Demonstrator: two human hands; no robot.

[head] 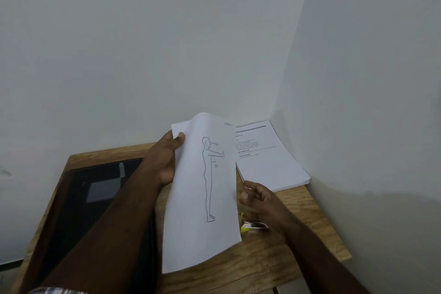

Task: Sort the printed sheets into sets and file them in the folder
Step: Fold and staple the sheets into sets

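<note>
My left hand (167,162) pinches the upper left edge of a printed sheet (202,234) that shows an outline drawing of a standing figure, and holds it raised above the table. My right hand (257,196) hovers at the sheet's right edge with its fingers loosely curled; whether it touches the paper is unclear. A stack of printed sheets (269,164) lies in the table's far right corner against the wall. An open black folder (100,188) lies flat on the left half of the table, partly under my left forearm.
The wooden table (262,265) stands in a corner between two white walls. A small yellow and silver stapler-like object (253,225) lies beneath my right hand. The table's right edge runs close to the wall.
</note>
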